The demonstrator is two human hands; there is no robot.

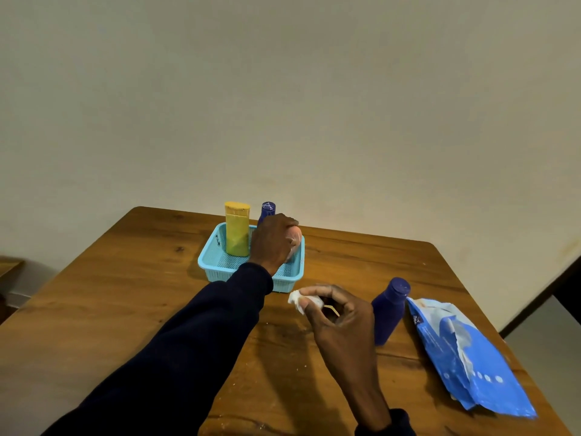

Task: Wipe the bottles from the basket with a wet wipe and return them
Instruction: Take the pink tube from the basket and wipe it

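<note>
**Pink bottle gripped inside the basket, wipe bunched in the other hand**

Warm brown wood with visible grain and dark knots forms the worktop [125,309], its far corners rounded, set against a plain cream wall [314,89]. Nearest on the right side lies a crinkled, glossy blue wipes packet [465,357], flat and soft-sided. Just to its left a dark blue plastic bottle [390,309] stands upright on the wood, cylindrical with a round cap. Beside that the right hand [339,322] hovers above the worktop, its fingers pinched together on a crumpled white wet wipe [300,299]. Farther back, the left hand [272,240], in a dark sleeve, reaches into a light blue perforated plastic basket [213,262], rectangular with rounded corners. Its fingers are wrapped around a pale pink bottle [295,243] at the basket's right side; whether the bottle's base touches the mesh floor cannot be told. At the basket's rear stand a matte yellow flat-sided bottle [237,229] and, partly hidden behind the hand, a second dark blue bottle [268,210].
</note>
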